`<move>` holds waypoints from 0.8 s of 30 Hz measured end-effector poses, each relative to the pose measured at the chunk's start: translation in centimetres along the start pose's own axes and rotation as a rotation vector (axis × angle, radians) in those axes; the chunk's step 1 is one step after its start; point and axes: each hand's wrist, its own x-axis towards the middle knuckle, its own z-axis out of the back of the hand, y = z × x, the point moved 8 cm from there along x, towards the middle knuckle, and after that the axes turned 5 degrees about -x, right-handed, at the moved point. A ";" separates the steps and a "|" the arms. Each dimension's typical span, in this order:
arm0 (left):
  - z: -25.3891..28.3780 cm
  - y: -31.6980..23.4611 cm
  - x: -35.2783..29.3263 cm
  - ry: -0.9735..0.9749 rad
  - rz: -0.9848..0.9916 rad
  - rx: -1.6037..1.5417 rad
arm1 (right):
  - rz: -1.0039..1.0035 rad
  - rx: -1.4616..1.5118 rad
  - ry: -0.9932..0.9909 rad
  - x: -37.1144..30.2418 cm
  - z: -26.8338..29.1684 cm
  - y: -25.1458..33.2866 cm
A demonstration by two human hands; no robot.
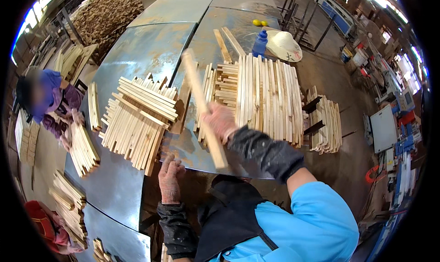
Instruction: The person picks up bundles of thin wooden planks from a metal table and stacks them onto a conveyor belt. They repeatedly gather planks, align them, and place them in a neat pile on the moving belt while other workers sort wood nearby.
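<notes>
My right hand (220, 120), in a pinkish work glove, is closed around a wooden strip (195, 80) and holds it slantwise above the metal table (181, 147). My left hand (170, 180), gloved too, is raised near the table's front edge, its fingers apart and nothing in them. Just beyond it lies a stack of pale wooden strips (130, 131), with a few strips laid crosswise on top. To the right of my right hand is a larger pile of strips (270, 101) in neat rows. Part of that pile is hidden behind my hand and dark sleeve.
A blue bottle (260, 44), a straw hat (284, 45) and yellow fruit (260, 22) sit at the table's far right. More strips (326, 124) rest on dark metal brackets beyond the right edge. Two people work at the left, one with hands on a strip bundle (82, 154).
</notes>
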 end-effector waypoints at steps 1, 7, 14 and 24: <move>0.7 1.1 -0.3 0.008 0.043 -0.020 | -0.078 -0.017 -0.095 2.2 1.1 -3.3; 9.8 7.5 -4.4 -0.132 0.201 -0.161 | -0.357 -0.468 -0.285 7.1 6.1 -12.9; 20.5 13.6 -11.3 -0.366 0.297 -0.197 | -0.438 -0.584 -0.103 8.0 5.7 -8.7; 25.3 16.9 -20.3 -0.629 0.326 -0.266 | -0.423 -0.803 -0.055 9.3 2.4 -13.3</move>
